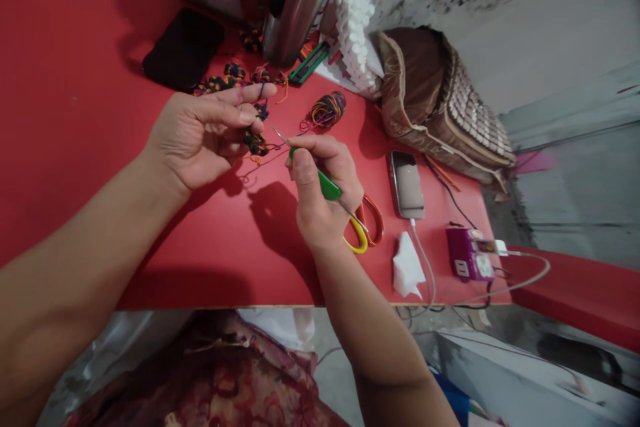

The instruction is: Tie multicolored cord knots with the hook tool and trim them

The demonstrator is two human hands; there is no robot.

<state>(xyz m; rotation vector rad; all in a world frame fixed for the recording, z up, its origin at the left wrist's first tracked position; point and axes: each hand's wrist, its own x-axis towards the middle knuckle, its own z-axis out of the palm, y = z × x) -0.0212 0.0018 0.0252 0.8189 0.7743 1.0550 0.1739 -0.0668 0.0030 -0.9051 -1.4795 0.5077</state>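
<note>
My right hand [323, 193] is closed round a green-handled crochet hook [327, 185] whose thin metal tip points up-left to a small multicoloured crochet piece [256, 142]. My left hand [205, 133] pinches that piece between thumb and fingers, with the index finger stretched out and yarn looped over it. A strand runs from the work to a multicoloured yarn ball [326, 109] on the red table [80, 113]. Several finished crochet bits [225, 78] lie just beyond my left fingers.
Scissors with red and yellow handles [367, 230] lie under my right wrist. A phone [407, 184] on a charging cable, a purple power strip [469, 255], a white tissue [407, 267], a brown bag [440, 100], a black pouch [184, 48] and a metal flask [295, 7] stand around.
</note>
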